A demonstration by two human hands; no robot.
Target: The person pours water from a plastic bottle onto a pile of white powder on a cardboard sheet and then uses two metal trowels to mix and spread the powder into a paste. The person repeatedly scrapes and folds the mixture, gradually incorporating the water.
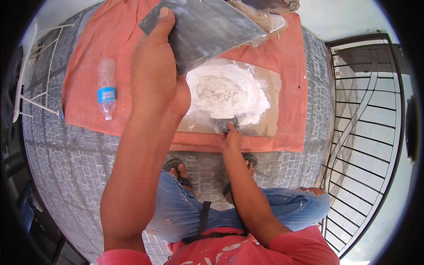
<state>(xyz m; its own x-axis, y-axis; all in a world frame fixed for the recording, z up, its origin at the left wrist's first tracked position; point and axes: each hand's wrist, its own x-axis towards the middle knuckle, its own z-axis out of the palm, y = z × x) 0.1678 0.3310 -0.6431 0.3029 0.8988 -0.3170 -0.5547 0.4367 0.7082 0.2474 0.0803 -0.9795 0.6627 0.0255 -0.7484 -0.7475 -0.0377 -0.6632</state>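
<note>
High in front of me, my left hand [155,66] grips a flat grey square plate [214,33] by its near left corner, the thumb lying over its top face. The plate is tilted and hides part of what lies behind it. Lower down, my right hand [232,138] is closed around a putty knife [224,124] with a wide grey blade. Its blade is at the near edge of a heap of white powder or paste [223,92], greyer and rougher in the middle. That heap spreads over a brown board [273,95], smeared with white around it.
An orange-red cloth [292,95] lies beneath the board on grey paving [66,163]. On the cloth's left side lies a clear plastic bottle [106,90] with a blue label. Crumpled bags [276,26] sit at the far edge. A black metal gate [362,119] stands right, a white metal frame [40,98] left.
</note>
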